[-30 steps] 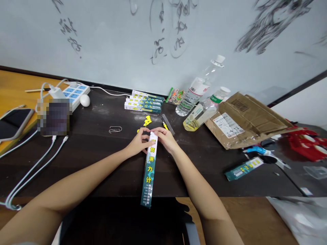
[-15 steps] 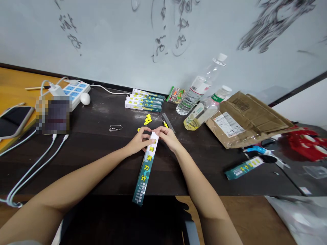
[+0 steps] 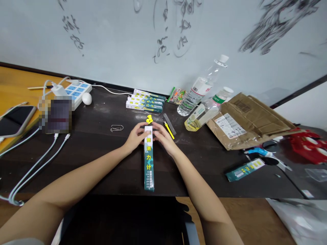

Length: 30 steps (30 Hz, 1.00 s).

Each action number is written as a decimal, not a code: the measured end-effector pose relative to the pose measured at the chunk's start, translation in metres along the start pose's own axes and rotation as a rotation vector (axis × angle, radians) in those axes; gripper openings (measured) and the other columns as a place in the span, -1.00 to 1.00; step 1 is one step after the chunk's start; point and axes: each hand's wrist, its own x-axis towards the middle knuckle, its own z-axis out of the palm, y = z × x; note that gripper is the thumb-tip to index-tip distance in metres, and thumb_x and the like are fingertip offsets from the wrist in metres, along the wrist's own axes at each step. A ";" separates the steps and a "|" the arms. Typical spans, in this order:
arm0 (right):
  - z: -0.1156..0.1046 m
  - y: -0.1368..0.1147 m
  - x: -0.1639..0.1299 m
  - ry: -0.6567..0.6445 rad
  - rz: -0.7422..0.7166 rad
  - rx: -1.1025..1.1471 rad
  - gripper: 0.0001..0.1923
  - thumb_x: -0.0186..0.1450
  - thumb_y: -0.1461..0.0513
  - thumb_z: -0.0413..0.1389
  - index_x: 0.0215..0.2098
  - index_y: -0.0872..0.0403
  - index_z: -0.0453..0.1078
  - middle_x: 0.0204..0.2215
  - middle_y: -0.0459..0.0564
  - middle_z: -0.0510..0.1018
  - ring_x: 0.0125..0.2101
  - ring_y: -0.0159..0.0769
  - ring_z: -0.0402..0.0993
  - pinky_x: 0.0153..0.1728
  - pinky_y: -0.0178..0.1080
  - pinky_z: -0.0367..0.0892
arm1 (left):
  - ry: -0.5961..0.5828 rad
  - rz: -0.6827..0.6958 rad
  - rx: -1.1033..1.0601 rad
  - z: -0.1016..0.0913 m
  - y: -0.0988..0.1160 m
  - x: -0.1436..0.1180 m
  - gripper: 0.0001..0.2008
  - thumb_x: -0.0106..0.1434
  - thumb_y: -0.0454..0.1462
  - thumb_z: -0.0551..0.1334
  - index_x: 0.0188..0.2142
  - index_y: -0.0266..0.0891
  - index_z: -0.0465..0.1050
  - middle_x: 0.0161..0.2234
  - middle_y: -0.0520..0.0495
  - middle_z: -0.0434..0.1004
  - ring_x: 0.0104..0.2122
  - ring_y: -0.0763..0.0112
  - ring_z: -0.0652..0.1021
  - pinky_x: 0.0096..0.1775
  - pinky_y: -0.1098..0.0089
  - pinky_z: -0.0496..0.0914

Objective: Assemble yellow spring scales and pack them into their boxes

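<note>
A long, narrow spring scale box point(image 3: 148, 157), white at its far end and teal at its near end with yellow characters, lies lengthwise before me near the table's front edge. My left hand point(image 3: 135, 137) is closed on the far end from the left, thumb on the top face. At the same end, my right hand point(image 3: 165, 139) has its fingers curled around the right side and end; their tips are partly hidden. Just beyond the fingers sits a small yellow plastic piece point(image 3: 149, 119). A clear tube with a yellow rod point(image 3: 169, 130) lies right of it.
Several similar boxes point(image 3: 144, 106) are stacked by the whiteboard. Two bottles point(image 3: 195, 97) and a cardboard parcel point(image 3: 245, 119) stand at the right, with another box point(image 3: 245, 170) and scissors point(image 3: 277, 161) nearer. A bent wire point(image 3: 117, 128), a power strip point(image 3: 78, 92) and cables are on the left.
The box has swung from a slant to nearly straight, its near end moving right and away from me onto the table. Both hands shifted slightly left, uncovering more of the yellow rod.
</note>
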 end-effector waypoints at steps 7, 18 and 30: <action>0.010 0.006 -0.005 -0.076 0.056 -0.152 -0.47 0.17 0.05 0.17 0.08 -0.04 0.25 -0.16 -0.03 0.41 -0.43 -0.43 0.33 -0.41 -0.31 0.32 | 0.430 0.185 -0.060 -0.033 0.006 0.022 -0.61 0.09 -0.15 0.30 -0.10 -0.14 0.31 -0.26 -0.05 0.48 -0.35 0.37 0.55 -0.47 0.44 0.49; -0.011 0.002 -0.005 -0.264 -0.010 -0.349 -0.53 0.19 0.06 0.17 0.05 -0.01 0.33 -0.13 0.01 0.44 -0.25 -0.33 0.39 -0.32 -0.30 0.31 | 0.638 0.248 -0.069 -0.062 0.013 0.038 -0.67 0.11 -0.20 0.27 -0.12 -0.13 0.31 -0.31 -0.02 0.49 -0.42 0.43 0.54 -0.53 0.54 0.42; -0.006 -0.002 -0.009 -0.403 0.013 -0.369 -0.29 0.01 0.14 0.33 0.11 0.01 0.25 -0.40 -0.14 0.45 -0.47 -0.42 0.34 -0.42 -0.33 0.26 | 0.622 0.178 -0.092 -0.066 0.013 0.041 -0.69 0.08 -0.18 0.27 -0.18 -0.16 0.34 -0.41 0.03 0.47 -0.52 0.48 0.49 -0.55 0.52 0.40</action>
